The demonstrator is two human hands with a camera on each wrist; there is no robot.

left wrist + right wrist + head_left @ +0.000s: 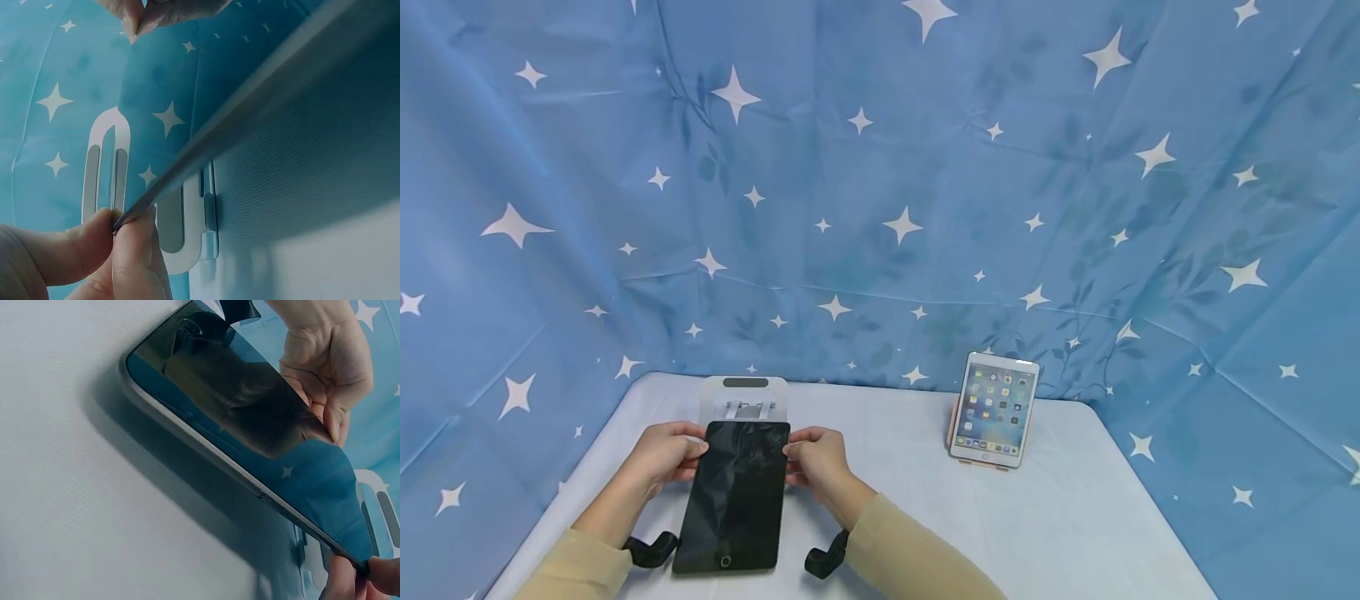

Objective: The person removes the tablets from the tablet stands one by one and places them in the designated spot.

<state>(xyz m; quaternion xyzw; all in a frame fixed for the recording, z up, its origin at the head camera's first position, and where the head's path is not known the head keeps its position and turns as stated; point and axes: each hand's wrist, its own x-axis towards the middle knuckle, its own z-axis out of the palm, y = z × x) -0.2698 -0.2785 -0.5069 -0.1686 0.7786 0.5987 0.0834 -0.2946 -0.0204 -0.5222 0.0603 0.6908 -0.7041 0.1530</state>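
A black tablet with its dark screen up is held between both hands in the head view. My left hand pinches its left edge near the far end, thumb on top. On the opposite edge my right hand pinches likewise. Behind the tablet's far end, a white stand with a dark pad and metal hinges is partly covered by it. In the right wrist view the tablet is tilted, its side apart from the cloth and casting a shadow. The left wrist view shows thumb and fingers on the thin edge.
A white tablet with a lit screen of app icons leans on a pinkish stand at the right. White cloth covers the table. A blue star-patterned curtain hangs behind and along both sides. Black straps hang at the wrists.
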